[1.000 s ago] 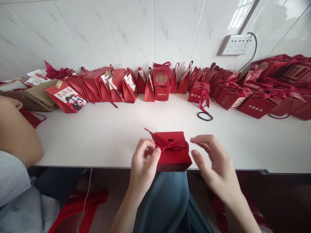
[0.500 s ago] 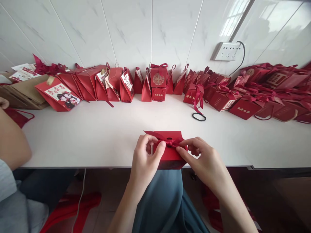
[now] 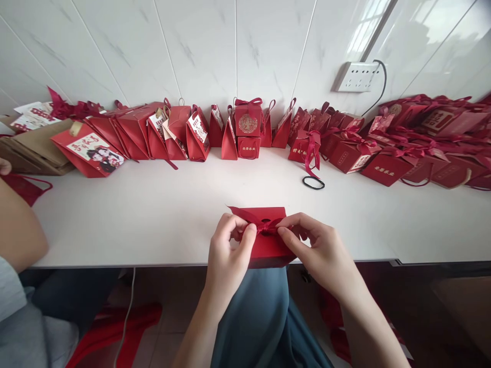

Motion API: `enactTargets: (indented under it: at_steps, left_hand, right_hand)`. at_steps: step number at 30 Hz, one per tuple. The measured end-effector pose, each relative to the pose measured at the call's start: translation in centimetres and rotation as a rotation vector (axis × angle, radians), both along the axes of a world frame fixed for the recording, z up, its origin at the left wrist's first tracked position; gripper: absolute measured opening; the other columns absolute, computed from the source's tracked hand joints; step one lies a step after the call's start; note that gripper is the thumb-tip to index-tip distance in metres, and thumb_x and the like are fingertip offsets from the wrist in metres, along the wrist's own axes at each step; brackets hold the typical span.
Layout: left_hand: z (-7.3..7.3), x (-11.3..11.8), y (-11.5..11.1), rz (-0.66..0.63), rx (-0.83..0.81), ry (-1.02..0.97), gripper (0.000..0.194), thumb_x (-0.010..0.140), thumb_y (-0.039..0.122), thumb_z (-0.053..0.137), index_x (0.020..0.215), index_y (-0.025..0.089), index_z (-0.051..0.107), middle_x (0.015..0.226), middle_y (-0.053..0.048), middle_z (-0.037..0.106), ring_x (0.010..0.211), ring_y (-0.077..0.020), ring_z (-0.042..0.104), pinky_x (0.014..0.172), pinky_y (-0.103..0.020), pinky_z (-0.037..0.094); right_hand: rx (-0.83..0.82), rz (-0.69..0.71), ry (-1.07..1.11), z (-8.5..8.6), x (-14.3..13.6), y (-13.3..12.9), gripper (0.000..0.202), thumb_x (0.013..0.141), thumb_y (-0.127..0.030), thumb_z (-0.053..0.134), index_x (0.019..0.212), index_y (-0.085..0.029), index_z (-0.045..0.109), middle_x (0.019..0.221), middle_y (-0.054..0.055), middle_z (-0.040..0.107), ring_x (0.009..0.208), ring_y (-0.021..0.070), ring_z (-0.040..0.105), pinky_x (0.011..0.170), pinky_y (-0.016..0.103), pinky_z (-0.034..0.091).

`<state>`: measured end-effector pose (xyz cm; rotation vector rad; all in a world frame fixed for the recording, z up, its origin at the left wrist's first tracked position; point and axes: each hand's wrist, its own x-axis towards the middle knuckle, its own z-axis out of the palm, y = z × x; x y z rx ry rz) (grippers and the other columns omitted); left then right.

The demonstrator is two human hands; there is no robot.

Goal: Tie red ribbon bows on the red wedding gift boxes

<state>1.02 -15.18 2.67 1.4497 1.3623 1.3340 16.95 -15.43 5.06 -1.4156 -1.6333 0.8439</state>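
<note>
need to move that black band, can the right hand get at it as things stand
Probably yes: the black band lies just beyond the right hand on open tabletop, though its fingers are pinching the ribbon.

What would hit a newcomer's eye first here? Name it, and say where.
The crowd of red packages lined along the tiled wall. Next, the lone box at the table's near edge, its ribbon pinched by the left hand and right hand. Then the black loop, stark on the white tabletop beyond the right hand.
</note>
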Motion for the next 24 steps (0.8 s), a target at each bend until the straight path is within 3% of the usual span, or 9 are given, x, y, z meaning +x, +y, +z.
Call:
enactTargets:
  at_steps: [8, 14, 21, 24]
  left_hand:
    - [-0.2, 0.3, -1.0, -0.011, 0.0, -0.055, 0.025, 0.085, 0.024, 0.05, 0.062, 0.019, 0.041, 0.065, 0.001, 0.041, 0.064, -0.0115, 0.041, 0.06, -0.023, 0.036]
    - [-0.4, 0.7, -0.7, 0.016, 0.005, -0.05, 0.025, 0.084, 0.025, 0.05, 0.062, 0.019, 0.04, 0.066, 0.001, 0.043, 0.063, -0.0119, 0.043, 0.059, -0.024, 0.036]
    - [-0.2, 0.6, -0.9, -0.004, -0.008, -0.02, 0.025, 0.085, 0.025, 0.05, 0.063, 0.019, 0.041, 0.067, 0.001, 0.043, 0.065, -0.0123, 0.043, 0.062, -0.024, 0.038]
    - [-0.2, 0.5, -1.0, -0.007, 0.007, 0.014, 0.024, 0.085, 0.025, 0.05, 0.064, 0.019, 0.042, 0.068, 0.001, 0.044, 0.066, -0.0121, 0.043, 0.063, -0.024, 0.038]
  right_hand:
    - [-0.216, 0.146, 0.265, 0.3, 0.9, -0.2, 0.024, 0.082, -0.04, 0.06, 0.078, -0.016, 0.064, 0.072, 0.003, 0.066, 0.064, 0.0127, 0.057, 0.056, 0.023, 0.044]
    - [-0.244, 0.163, 0.463, -0.6, 1.1, 0.4, 0.027, 0.081, -0.041, 0.063, 0.094, -0.016, 0.06, 0.08, 0.005, 0.068, 0.07, 0.0148, 0.064, 0.059, 0.023, 0.05]
    - [-0.16, 0.084, 0.334, -0.6, 1.1, 0.1, 0.024, 0.081, -0.038, 0.063, 0.09, -0.016, 0.063, 0.081, 0.007, 0.07, 0.077, 0.0182, 0.066, 0.067, 0.028, 0.053]
    - [-0.139, 0.072, 0.32, -0.2, 1.1, 0.1, 0.021, 0.081, -0.036, 0.063, 0.089, -0.016, 0.062, 0.079, 0.006, 0.069, 0.067, 0.015, 0.065, 0.058, 0.024, 0.052]
